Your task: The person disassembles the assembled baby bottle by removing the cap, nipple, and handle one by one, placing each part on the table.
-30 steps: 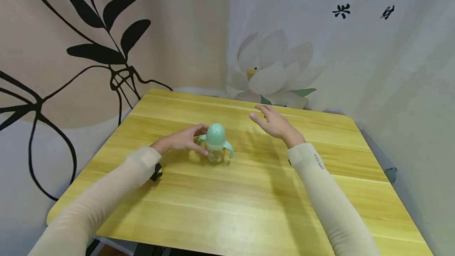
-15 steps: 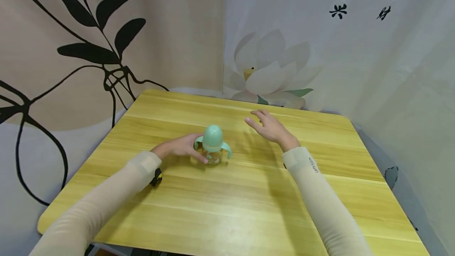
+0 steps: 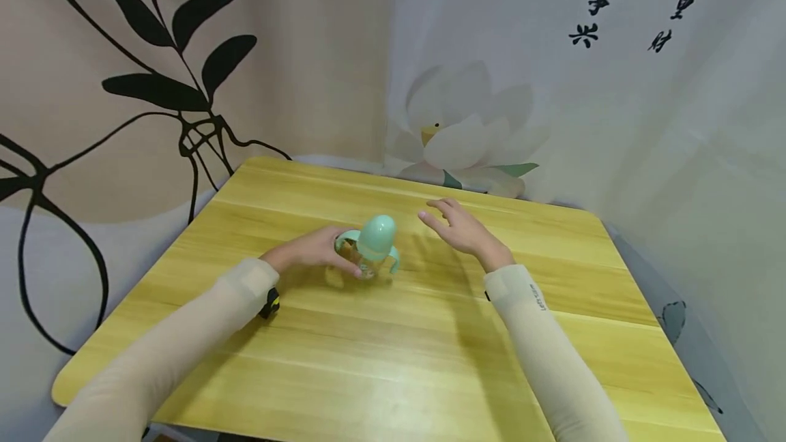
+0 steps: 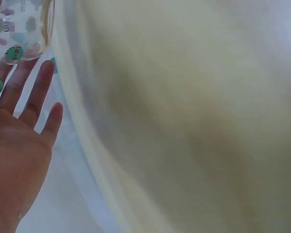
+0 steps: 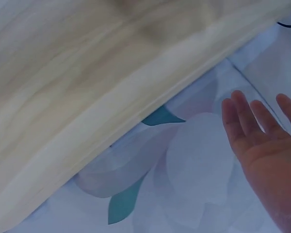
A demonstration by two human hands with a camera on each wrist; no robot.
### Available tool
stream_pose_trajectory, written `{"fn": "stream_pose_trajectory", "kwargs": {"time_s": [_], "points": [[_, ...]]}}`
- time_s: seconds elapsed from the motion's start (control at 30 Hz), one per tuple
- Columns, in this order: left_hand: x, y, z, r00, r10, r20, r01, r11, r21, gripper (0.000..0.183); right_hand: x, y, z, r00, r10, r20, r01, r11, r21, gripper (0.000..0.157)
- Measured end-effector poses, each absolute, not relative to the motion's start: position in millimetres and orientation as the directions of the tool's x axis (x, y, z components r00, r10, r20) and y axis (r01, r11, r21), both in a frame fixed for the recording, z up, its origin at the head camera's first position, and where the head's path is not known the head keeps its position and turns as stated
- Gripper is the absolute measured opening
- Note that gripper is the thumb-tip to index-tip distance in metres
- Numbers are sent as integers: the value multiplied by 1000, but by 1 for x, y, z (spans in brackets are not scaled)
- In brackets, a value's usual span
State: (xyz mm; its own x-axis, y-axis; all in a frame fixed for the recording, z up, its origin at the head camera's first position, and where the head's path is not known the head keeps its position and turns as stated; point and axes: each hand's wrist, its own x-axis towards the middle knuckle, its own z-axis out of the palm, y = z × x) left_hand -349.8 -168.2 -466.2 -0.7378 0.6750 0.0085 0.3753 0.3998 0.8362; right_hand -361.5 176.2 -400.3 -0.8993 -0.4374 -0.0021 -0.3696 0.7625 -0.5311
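A baby bottle with a mint-green domed cap, two side handles and a clear body leans to the right over the table. My left hand holds it from the left, thumb across the front and the other fingers mostly hidden behind. The bottle's clear printed base shows at the top left of the left wrist view, above that hand's long fingers. To the right of the bottle, my right hand hovers over the table with nothing in it, fingers loosely extended; the right wrist view shows its palm and spread fingers.
The wooden table has rounded corners. Behind it hang curtains, one with a dark leaf print, the other with a pale lotus and black characters. A black-and-yellow object sits at the left wrist.
The left hand has closed in on the bottle and taken hold of it. The bottle, upright before, now tilts to the right. The right hand stays nearly in place.
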Motion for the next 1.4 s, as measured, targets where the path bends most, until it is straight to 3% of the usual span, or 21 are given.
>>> {"fn": "stream_pose_trajectory", "kwargs": {"time_s": [0.23, 0.57, 0.73, 1.2, 1.4], "points": [[-363, -164, -450, -783, 618, 75, 420, 436, 796, 68, -353, 172, -381, -889, -449, 84, -395, 664, -635, 78], [-376, -143, -418, -824, 539, 176, 487, 512, 707, 70, -352, 162, -358, -887, -382, 258, -452, 610, -651, 75], [-376, -131, -408, -808, 541, 233, 534, 505, 678, 68, -350, 159, -357, -918, -299, 261, -393, 598, -699, 80], [-369, -111, -400, -796, 549, 254, 535, 441, 721, 48, -349, 163, -363, -937, -232, 260, -345, 510, -788, 56], [-372, -112, -401, -787, 566, 246, 533, 423, 733, 50, -351, 165, -364, -933, -252, 256, -346, 443, -827, 49]]}}
